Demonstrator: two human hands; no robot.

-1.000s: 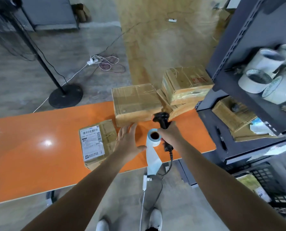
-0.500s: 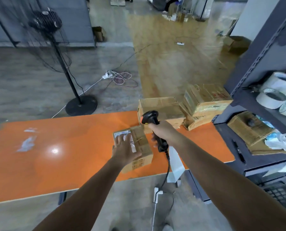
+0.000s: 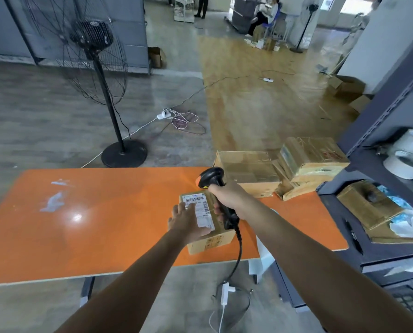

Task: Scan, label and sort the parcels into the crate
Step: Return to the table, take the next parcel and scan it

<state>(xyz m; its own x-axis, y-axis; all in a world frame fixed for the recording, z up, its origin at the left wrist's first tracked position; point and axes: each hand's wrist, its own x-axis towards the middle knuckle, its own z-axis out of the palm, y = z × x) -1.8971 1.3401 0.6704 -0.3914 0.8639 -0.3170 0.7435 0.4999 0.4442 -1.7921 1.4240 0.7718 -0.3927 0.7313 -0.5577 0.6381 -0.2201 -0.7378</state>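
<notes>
A small cardboard parcel [image 3: 211,240] with a white barcode label lies near the front edge of the orange table [image 3: 92,224]. My left hand [image 3: 188,221] rests flat on its left side, fingers spread over the label. My right hand [image 3: 229,199] grips a black handheld scanner [image 3: 211,177] just above the parcel's right side, its head over the parcel's far end. The scanner's cable hangs down off the table edge. Two larger cardboard boxes [image 3: 248,170] [image 3: 311,158] sit at the table's far right corner.
A dark metal shelf rack [image 3: 381,121] stands at the right, holding tape rolls [image 3: 409,159], a box and bags. A standing fan [image 3: 97,56] is behind the table on the left. Cables and a power strip [image 3: 164,114] lie on the floor. People are far back.
My left hand has moved from the label roll onto the small parcel, which now sits further right. My right hand has brought the scanner over it. The view has tilted up.
</notes>
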